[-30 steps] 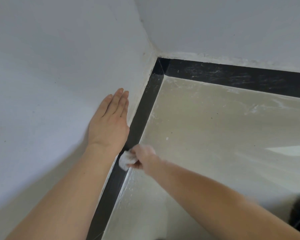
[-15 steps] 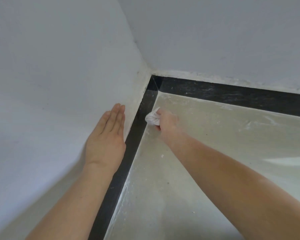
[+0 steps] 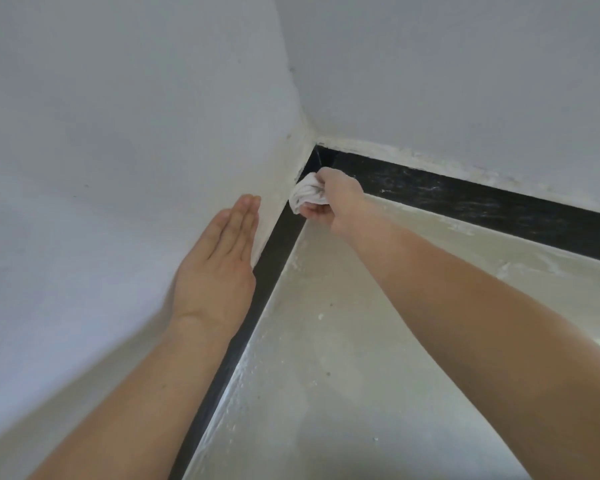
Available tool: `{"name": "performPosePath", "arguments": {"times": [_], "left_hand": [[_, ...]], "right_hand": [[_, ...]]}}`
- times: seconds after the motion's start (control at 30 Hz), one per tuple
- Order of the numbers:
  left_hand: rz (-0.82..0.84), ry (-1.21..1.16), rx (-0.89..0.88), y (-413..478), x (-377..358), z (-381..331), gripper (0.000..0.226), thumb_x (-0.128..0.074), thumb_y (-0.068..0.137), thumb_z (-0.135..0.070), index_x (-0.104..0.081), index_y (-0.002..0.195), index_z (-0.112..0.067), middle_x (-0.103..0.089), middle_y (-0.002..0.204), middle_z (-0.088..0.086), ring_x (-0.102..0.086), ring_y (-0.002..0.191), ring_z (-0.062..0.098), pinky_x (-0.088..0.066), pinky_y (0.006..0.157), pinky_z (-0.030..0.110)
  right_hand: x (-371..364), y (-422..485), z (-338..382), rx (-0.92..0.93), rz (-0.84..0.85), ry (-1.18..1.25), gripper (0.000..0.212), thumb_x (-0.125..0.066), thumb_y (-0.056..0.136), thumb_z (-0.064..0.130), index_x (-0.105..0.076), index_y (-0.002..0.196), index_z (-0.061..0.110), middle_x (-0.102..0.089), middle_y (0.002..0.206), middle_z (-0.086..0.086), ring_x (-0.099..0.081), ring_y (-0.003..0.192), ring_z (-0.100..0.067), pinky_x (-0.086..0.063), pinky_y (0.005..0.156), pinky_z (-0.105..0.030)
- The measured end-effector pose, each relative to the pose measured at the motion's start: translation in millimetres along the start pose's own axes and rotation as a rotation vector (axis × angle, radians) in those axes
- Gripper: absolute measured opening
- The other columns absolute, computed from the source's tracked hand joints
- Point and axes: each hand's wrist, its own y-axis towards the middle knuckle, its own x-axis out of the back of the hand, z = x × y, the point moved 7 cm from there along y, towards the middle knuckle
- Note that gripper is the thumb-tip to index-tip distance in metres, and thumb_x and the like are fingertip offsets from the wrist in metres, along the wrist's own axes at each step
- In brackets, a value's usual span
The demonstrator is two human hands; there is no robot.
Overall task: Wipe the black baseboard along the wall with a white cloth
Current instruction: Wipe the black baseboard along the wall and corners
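A black baseboard (image 3: 253,306) runs along the foot of the left wall up to the room corner, where a second black strip (image 3: 482,206), streaked with white dust, continues right along the back wall. My right hand (image 3: 336,202) grips a crumpled white cloth (image 3: 305,195) and presses it against the left baseboard just short of the corner. My left hand (image 3: 219,261) lies flat on the left wall with straight fingers, right above the baseboard.
White painted walls (image 3: 118,133) meet in the corner (image 3: 312,140). The pale floor (image 3: 361,375) carries dust specks and whitish smears along the baseboard edges.
My right hand has slid the cloth along the left baseboard from near my left wrist up to the corner. The left hand stays flat on the wall.
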Motion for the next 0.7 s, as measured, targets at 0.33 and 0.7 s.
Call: {"name": "performPosePath", "arguments": {"times": [0.33, 0.7], "left_hand": [[-0.040, -0.007, 0.005, -2.9, -2.6, -1.0, 0.063, -0.008, 0.098, -0.025, 0.029, 0.136, 0.010, 0.039, 0.141, 0.023, 0.036, 0.129, 0.030, 0.026, 0.107, 0.042], [-0.022, 0.002, -0.041, -2.9, -4.6, -2.5, 0.064, -0.008, 0.098, -0.024, 0.029, 0.134, 0.014, 0.040, 0.139, 0.029, 0.039, 0.128, 0.037, 0.034, 0.095, 0.050]], "right_hand": [[22.1, 7.6, 23.1, 0.411, -0.243, -0.648, 0.016, -0.037, 0.093, 0.014, -0.050, 0.101, 0.010, -0.049, 0.079, -0.001, -0.056, 0.072, -0.020, -0.058, 0.071, -0.048], [16.9, -2.2, -4.7, 0.423, -0.203, -0.273, 0.020, -0.057, 0.086, 0.007, -0.068, 0.092, -0.008, -0.054, 0.060, -0.013, -0.048, 0.059, -0.011, -0.036, 0.055, -0.017]]}}
